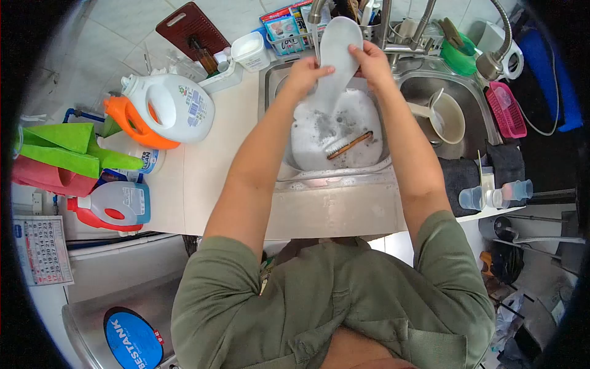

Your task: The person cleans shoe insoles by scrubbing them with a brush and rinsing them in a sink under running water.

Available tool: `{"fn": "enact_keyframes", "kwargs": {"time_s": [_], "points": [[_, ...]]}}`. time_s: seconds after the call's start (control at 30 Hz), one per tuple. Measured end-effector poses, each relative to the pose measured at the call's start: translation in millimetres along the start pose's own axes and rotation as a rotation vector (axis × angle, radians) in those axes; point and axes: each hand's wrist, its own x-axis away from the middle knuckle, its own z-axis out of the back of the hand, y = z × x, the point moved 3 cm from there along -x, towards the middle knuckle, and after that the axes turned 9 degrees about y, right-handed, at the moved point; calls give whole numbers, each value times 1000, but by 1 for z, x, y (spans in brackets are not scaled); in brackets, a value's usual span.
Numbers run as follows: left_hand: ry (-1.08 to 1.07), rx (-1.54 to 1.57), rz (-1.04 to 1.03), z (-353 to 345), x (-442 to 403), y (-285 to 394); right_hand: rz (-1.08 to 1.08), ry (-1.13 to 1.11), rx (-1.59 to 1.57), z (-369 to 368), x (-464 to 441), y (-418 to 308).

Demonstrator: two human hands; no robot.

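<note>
A pale grey-white shoe insole (340, 52) is held up over the left sink basin (281, 166), its lower end reaching down toward the suds. My left hand (307, 75) is closed on the insole's left edge, thumb on the near face. On the opposite edge, my right hand (372, 63) grips it higher up, fingers partly hidden behind. White foam (307, 138) fills the basin below my hands. A wooden-handled scrub brush (349, 146) with pale bristles lies in that foam.
The right basin (476, 104) holds a cream pan (452, 120). Faucets (418, 37) rise behind the sink. Large detergent bottles (172, 107) stand on the left counter, near a white tub (251, 52). Small plastic cups (472, 198) lie at the right, beside dark cloths.
</note>
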Motion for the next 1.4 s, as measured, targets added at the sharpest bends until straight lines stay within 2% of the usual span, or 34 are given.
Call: {"fn": "enact_keyframes", "kwargs": {"time_s": [0.03, 0.1, 0.17, 0.23, 0.27, 0.33, 0.37, 0.43, 0.47, 0.53, 0.67, 0.73, 0.8, 0.87, 0.93, 0.97, 1.03, 1.07, 1.13, 1.17, 1.23, 1.27, 1.33, 1.4], "points": [[2, 1, -2, -1, 3, -11, 11, 52, -5, 4, -3, -5], [-27, 347, 95, -5, 9, -36, 26, 84, 26, 8, -7, -7], [45, 343, 109, -6, 9, -56, 39, 59, 47, 9, -13, 0], [188, 544, 95, -6, 12, -63, 16, 59, 0, 8, -12, 1], [191, 547, 92, -6, 12, -66, -7, 64, -51, 8, -12, 1], [148, 738, 154, -10, 19, -63, 23, 55, 0, 2, -9, 1], [148, 739, 153, -14, 19, -60, 55, 46, 49, -2, -8, -1], [277, 431, -104, -17, 20, -48, 62, 55, 23, -9, -6, -2], [280, 433, -100, -15, 20, -47, 71, 64, -5, -12, -5, -3], [319, 421, -8, -12, 16, -51, 65, 65, 0, -14, -6, -5], [376, 450, -22, -5, 13, -56, 78, 61, 57, -14, -7, -3], [391, 442, 195, 2, 11, -67, 107, 59, 93, -11, -11, 3], [446, 380, 205, 2, 11, -68, 139, 65, 130, -8, -12, 3], [498, 315, 215, 3, 14, -64, 88, 75, -10, -4, -7, 0], [552, 156, 384, 6, 18, -60, 71, 89, 14, -1, 0, -8], [550, 155, 385, 5, 17, -59, 54, 101, 36, -1, 2, -11], [270, 404, 192, -5, 10, -48, 70, 69, 72, 0, 0, -9], [267, 403, 195, -5, 9, -45, 85, 32, 108, -1, -2, -8], [-146, 796, 81, -12, 13, -7, 81, 20, 89, -4, -7, -4], [-145, 795, 84, -7, 12, -6, 79, 3, 71, -8, -9, -2], [-411, 1066, 360, -3, 10, -5, 107, -19, 93, -18, -15, 4], [-408, 1063, 359, -5, 9, -6, 135, -41, 117, -23, -17, 8], [-87, 658, 257, -7, 8, -8, 155, -12, 133, -32, -15, 14], [-7, 727, 242, -6, 13, -2, 222, 21, 160, -38, -10, 20]]}}
